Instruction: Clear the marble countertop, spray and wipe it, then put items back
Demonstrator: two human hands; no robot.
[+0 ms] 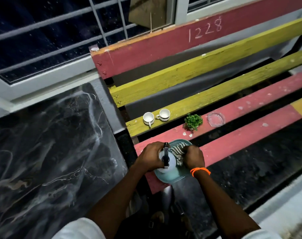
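Hands are both busy at the bench's near left end: left hand [151, 156] wraps the spray bottle [166, 160], right hand [193, 156] pinches the striped cloth [178, 150] in the teal tray [174, 176]. Lift both straight up (cups sit close), marble countertop [48, 144] looks cleared.

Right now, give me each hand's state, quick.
Left hand: grips the spray bottle.
Right hand: grips the striped cloth.
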